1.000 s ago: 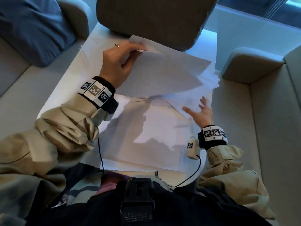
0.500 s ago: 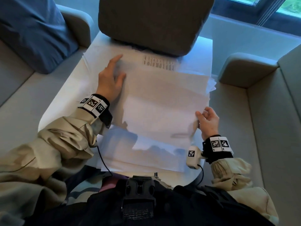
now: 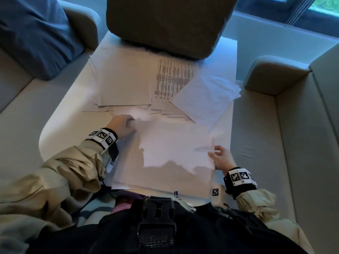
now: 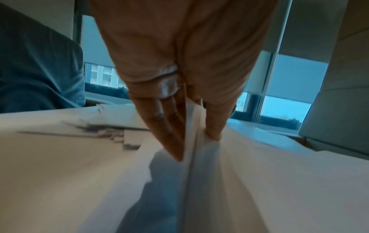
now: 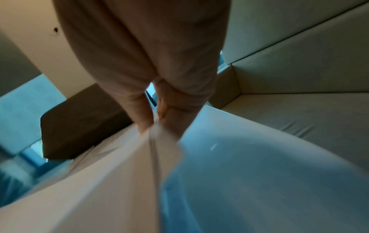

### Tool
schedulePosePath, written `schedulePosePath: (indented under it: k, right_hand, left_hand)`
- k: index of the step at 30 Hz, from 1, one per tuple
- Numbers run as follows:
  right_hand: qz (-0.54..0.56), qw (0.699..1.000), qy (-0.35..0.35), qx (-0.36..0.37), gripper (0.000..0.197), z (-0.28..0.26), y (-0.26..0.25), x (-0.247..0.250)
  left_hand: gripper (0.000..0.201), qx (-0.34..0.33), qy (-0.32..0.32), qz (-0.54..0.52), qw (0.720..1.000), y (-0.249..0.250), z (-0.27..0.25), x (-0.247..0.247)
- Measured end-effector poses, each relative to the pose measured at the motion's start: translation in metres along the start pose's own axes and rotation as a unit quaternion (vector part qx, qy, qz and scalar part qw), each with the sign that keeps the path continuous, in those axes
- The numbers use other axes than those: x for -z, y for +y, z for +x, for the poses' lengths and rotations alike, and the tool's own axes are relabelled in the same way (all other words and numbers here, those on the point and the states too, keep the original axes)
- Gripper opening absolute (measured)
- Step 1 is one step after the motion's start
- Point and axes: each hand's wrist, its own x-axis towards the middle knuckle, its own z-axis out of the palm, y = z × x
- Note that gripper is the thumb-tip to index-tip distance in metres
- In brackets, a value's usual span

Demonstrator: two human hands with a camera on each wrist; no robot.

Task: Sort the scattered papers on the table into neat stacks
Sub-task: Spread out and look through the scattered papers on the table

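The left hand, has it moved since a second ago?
Yes. The left hand has come toward the person, away from the dark cushion, and now pinches the near stack of papers at its left edge.

The head view looks steeply down from above the near edge of the desk (image 3: 60, 114), facing its far edge. Each wrist view sits low, just behind its own fingers (image 4: 169, 137) (image 5: 143, 123), skimming the papers (image 3: 174, 149) toward the far edge. All three share those papers and the dark cushion (image 3: 165, 24).

Both hands pinch with thumb and fingers (left hand (image 3: 122, 125) forward, right hand (image 3: 222, 158) nearer).
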Motion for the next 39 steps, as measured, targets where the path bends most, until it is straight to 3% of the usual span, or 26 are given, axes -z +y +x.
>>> schedulePosePath:
  k: [3,5,8,13,16,21,29,34,39]
  right_hand:
    - [-0.148,0.989,-0.020,-0.003,0.020,-0.004,-0.004,-0.003]
    - [-0.238,0.970,0.038,0.039,0.038,0.003,-0.012,0.001]
    - [-0.255,0.957,0.093,0.104,0.039,0.018,-0.030,0.004]
    - [-0.317,0.930,0.072,0.172,0.044,0.052,-0.066,-0.010]
    - [-0.372,0.911,0.042,0.173,0.051,0.071,-0.080,-0.025]
    - [-0.408,0.896,0.073,0.158,0.039,0.083,-0.087,-0.041]
    - [-0.491,0.853,0.116,0.136,0.072,0.083,-0.105,-0.054]
    - [-0.504,0.850,0.092,0.125,0.063,0.088,-0.114,-0.056]
    - [-0.542,0.826,0.070,0.138,0.043,0.090,-0.117,-0.056]
  left_hand:
    - [0.058,0.032,-0.004,0.033,0.999,-0.017,-0.004,-0.013]
    - [0.078,0.054,-0.018,0.050,0.997,-0.024,-0.007,-0.020]
    - [0.090,0.064,-0.031,0.053,0.996,-0.030,-0.011,-0.028]
    - [0.085,0.067,-0.037,0.076,0.994,-0.029,-0.012,-0.030]
    - [0.083,0.071,-0.034,0.077,0.994,-0.027,-0.012,-0.029]
    - [0.083,0.075,-0.035,0.084,0.993,-0.024,-0.014,-0.028]
    - [0.079,0.077,-0.024,0.082,0.993,-0.025,-0.018,-0.029]
    - [0.077,0.076,-0.014,0.069,0.995,-0.026,-0.019,-0.029]
    - [0.081,0.076,-0.011,0.058,0.995,-0.028,-0.019,-0.029]
